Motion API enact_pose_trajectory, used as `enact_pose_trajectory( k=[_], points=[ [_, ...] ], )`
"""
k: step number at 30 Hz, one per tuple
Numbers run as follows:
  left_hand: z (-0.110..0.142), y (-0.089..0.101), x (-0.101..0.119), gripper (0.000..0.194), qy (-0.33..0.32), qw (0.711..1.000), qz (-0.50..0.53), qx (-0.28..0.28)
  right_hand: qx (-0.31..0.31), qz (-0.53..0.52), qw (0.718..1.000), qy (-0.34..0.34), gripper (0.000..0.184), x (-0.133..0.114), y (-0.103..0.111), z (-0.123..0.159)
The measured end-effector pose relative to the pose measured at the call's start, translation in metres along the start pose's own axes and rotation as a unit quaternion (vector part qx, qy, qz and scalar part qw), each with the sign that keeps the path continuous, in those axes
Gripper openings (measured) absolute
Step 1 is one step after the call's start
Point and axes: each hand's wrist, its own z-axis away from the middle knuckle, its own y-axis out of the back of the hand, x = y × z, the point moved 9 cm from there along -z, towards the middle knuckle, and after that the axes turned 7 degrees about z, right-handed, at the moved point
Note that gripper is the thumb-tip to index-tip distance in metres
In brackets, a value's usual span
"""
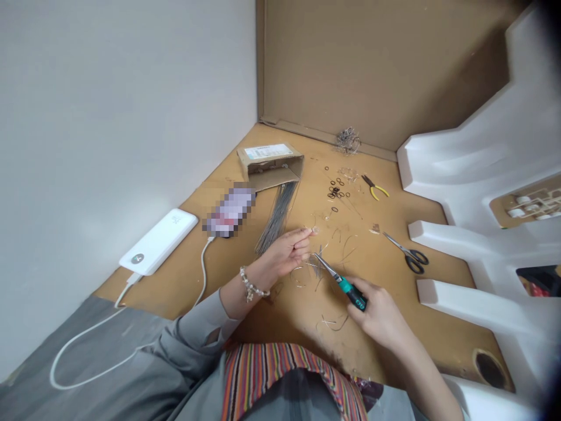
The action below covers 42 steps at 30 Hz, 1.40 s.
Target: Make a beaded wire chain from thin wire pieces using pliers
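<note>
My left hand [294, 250], with a beaded bracelet [250, 286] on the wrist, is closed in a pinch above the table. At its fingertips is a tiny shiny bit, too small to name. My right hand [377, 310] grips long-nose pliers [346, 286] by their green and black handles. The slim jaws point up and left, close below the left fingers. Thin loose wires [337, 321] and cut bits lie on the tabletop under and around both hands. Beside the left hand, a bundle of straight grey wires [277, 219] reaches out from a cardboard box [269, 158].
Black rings [336, 192], yellow-handled pliers [375, 188], black scissors [409, 254] and a wire tangle [348, 141] lie farther off. On the left are a phone [231, 211] and a white power bank [158, 241] with cables. A white moulded frame [447, 234] borders the right side; walls close the back.
</note>
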Motion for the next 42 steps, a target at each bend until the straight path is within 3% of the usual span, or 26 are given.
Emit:
enact_pose_trajectory(
  k=[10, 14, 17, 20, 25, 29, 33, 36, 38, 40, 42],
  points=[
    [0.002, -0.003, 0.003, 0.012, -0.032, 0.999, -0.024, 0.0, 0.004, -0.012, 1.0, 0.002, 0.042, 0.002, -0.005, -0.001],
    [0.003, -0.008, 0.008, 0.014, -0.026, 0.999, 0.038, -0.017, -0.014, -0.058, 0.998, 0.027, 0.047, 0.009, -0.009, -0.002],
    [0.005, -0.011, 0.01, 0.021, 0.003, 0.992, 0.123, -0.036, 0.035, 0.015, 0.998, -0.056, 0.044, 0.037, -0.005, -0.002],
    [0.007, -0.013, 0.011, 0.025, 0.015, 0.985, 0.164, -0.05, 0.105, 0.138, 0.975, -0.142, 0.043, 0.062, 0.005, 0.002],
    [0.007, -0.013, 0.008, 0.023, 0.013, 0.989, 0.138, -0.053, 0.18, 0.253, 0.936, -0.167, 0.049, 0.074, 0.012, 0.006],
    [0.009, -0.019, 0.008, 0.019, -0.011, 0.995, 0.064, -0.075, 0.202, 0.277, 0.923, -0.175, 0.049, 0.08, 0.01, 0.007],
    [0.009, -0.022, 0.007, 0.014, -0.021, 0.996, 0.059, -0.069, 0.239, 0.235, 0.927, -0.167, 0.048, 0.082, 0.012, 0.007],
    [0.008, -0.023, 0.001, 0.015, -0.003, 0.991, 0.117, -0.063, 0.29, 0.128, 0.938, -0.138, 0.046, 0.068, 0.023, 0.007],
    [0.007, -0.024, -0.005, 0.017, 0.016, 0.986, 0.152, -0.065, 0.296, -0.004, 0.95, -0.102, 0.037, 0.049, 0.027, 0.002],
    [0.007, -0.025, -0.011, 0.02, 0.029, 0.983, 0.165, -0.07, 0.256, -0.145, 0.954, -0.057, 0.025, 0.022, 0.026, -0.009],
    [0.005, -0.024, -0.015, 0.02, 0.032, 0.984, 0.161, -0.071, 0.246, -0.203, 0.948, -0.011, 0.018, -0.01, 0.031, -0.017]
  ],
)
